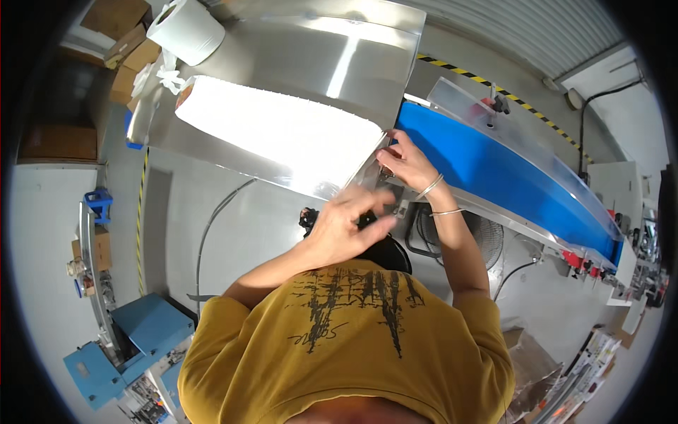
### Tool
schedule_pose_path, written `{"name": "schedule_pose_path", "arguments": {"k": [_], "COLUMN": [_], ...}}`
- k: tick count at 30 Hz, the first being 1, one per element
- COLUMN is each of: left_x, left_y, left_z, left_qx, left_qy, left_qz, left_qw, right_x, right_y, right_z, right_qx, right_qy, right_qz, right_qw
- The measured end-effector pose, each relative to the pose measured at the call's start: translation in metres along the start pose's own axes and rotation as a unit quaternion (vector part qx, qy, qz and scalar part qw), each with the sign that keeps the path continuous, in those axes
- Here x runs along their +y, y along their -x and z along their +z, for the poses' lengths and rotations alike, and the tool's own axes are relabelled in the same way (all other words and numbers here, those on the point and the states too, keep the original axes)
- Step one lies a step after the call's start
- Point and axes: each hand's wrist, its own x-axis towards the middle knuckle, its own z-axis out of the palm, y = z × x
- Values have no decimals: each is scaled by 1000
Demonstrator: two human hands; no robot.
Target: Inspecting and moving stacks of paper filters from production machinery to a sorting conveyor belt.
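My right hand (pixel 411 168) reaches to the seam between a steel table (pixel 275 53) and a blue conveyor belt (pixel 487 173). Its forefinger and thumb are apart at the table's corner, beside a long white sheet (pixel 275 131), too bright to tell whether cloth or paper. Whether its fingertips touch the sheet or the metal edge I cannot tell. Lower and to the left, my left hand (pixel 342 225) hovers just off the table's near edge. Its fingers are spread and smeared by motion, with nothing visible held in them. A small metal fitting (pixel 401 208) shows between my hands.
A white roll (pixel 187 32) stands at the table's far left, by cardboard boxes (pixel 134 71). A clear guard (pixel 459 99) runs along the belt's far side. Beneath the belt stands a floor fan (pixel 480 237). A cable (pixel 208 226) crosses the floor; blue cabinets (pixel 152 321) are at lower left.
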Motion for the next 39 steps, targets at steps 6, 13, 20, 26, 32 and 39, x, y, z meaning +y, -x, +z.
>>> {"name": "schedule_pose_path", "arguments": {"k": [6, 13, 20, 26, 32, 39], "left_x": [-28, -43, -45, -43, -29, -46], "left_y": [-42, -40, -39, -37, -40, -42], "left_z": [5, 3, 1, -2, -5, -7], "left_qx": [199, 184, 196, 193, 196, 239], "left_qy": [-427, -391, -364, -400, -351, -412], "left_qz": [47, 48, 57, 47, 33, 3], "left_qw": [881, 900, 909, 895, 915, 879], "right_x": [-9, -20, -15, -24, -8, 44], "right_y": [-6, -4, -11, -11, -14, 9], "right_z": [9, 9, 1, -10, -20, -82], "right_qx": [34, 83, 31, -77, 50, 420], "right_qy": [35, 21, -84, -89, 155, 180], "right_qz": [-66, -150, -169, -181, -397, 32], "right_qw": [997, 985, 982, 976, 903, 889]}}
